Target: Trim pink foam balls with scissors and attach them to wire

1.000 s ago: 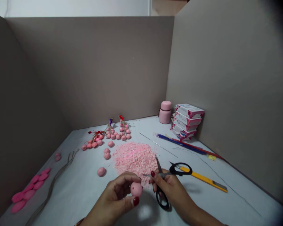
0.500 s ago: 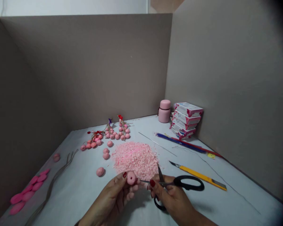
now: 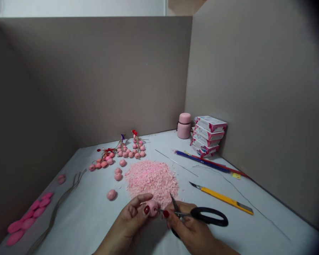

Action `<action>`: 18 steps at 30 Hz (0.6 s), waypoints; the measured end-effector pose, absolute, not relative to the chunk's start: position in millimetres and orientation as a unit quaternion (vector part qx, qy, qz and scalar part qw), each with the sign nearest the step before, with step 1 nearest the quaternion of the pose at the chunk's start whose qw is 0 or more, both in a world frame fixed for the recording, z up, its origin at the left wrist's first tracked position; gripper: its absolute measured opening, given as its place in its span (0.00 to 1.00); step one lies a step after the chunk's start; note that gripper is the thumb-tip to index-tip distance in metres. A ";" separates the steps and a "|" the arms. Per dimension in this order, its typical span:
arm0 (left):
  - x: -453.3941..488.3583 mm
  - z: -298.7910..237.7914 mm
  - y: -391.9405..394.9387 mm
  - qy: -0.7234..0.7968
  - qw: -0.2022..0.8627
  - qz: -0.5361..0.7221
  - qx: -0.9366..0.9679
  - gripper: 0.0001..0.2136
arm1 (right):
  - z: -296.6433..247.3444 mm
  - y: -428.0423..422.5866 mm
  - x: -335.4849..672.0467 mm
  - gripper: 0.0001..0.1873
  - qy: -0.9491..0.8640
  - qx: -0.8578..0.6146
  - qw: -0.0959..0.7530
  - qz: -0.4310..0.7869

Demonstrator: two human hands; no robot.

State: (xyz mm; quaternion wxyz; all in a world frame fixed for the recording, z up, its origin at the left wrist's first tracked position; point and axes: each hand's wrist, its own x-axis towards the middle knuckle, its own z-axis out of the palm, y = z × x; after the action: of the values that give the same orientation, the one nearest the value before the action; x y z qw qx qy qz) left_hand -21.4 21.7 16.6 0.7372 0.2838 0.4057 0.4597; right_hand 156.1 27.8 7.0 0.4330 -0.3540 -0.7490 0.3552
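Observation:
Between the thumb and fingers of my left hand point(image 3: 133, 219) is a round pink ball point(image 3: 152, 208) with a small dark hole in its side. My right hand point(image 3: 190, 226) grips black-handled scissors point(image 3: 209, 216) by the pivot and blades, which stand apart. One blade tip points left and meets the ball at the hole; how deep it goes in I cannot tell. Just behind both hands lies a heap of pink shavings point(image 3: 152, 179). More pink balls point(image 3: 111, 194) sit to the left of the heap.
Strung ball bunches point(image 3: 130, 154) lie at the back. Pink oval pieces point(image 3: 28, 223) and brown cords point(image 3: 55, 212) are on the left. To the right are a yellow craft knife point(image 3: 223, 198), a metal rod point(image 3: 175, 162), blue stems point(image 3: 202, 161), stacked boxes point(image 3: 208, 136) and a pink flask point(image 3: 184, 126).
My left hand has turned the ball so its hole faces the scissors, and the thumb now lies in front. The blade tip has come onto the hole. Both hands sit slightly lower.

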 end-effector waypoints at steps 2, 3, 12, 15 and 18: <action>-20.9 14.1 21.1 0.419 0.715 0.452 0.328 0.15 | 6.8 27.2 156.3 0.16 -0.772 -0.347 0.418 0.329; -20.8 13.4 20.4 0.425 0.698 0.450 0.359 0.15 | 6.6 26.9 156.0 0.16 -0.782 -0.345 0.413 0.315; -19.9 20.7 16.6 0.435 0.636 0.406 0.492 0.13 | 1.6 29.8 154.1 0.21 -0.814 -0.329 0.357 0.319; -21.8 11.1 20.9 0.432 0.713 0.330 0.443 0.18 | -0.7 34.0 157.2 0.21 -0.871 -0.270 0.339 0.233; -23.1 5.3 21.4 0.443 0.726 0.298 0.433 0.20 | -0.1 34.0 158.1 0.23 -0.864 -0.269 0.342 0.254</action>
State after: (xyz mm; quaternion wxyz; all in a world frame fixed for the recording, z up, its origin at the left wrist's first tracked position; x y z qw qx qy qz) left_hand -23.1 21.4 5.3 0.7264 0.4333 0.4428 0.2976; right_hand 158.1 34.0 -0.1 0.3424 -0.2689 -0.8637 0.2542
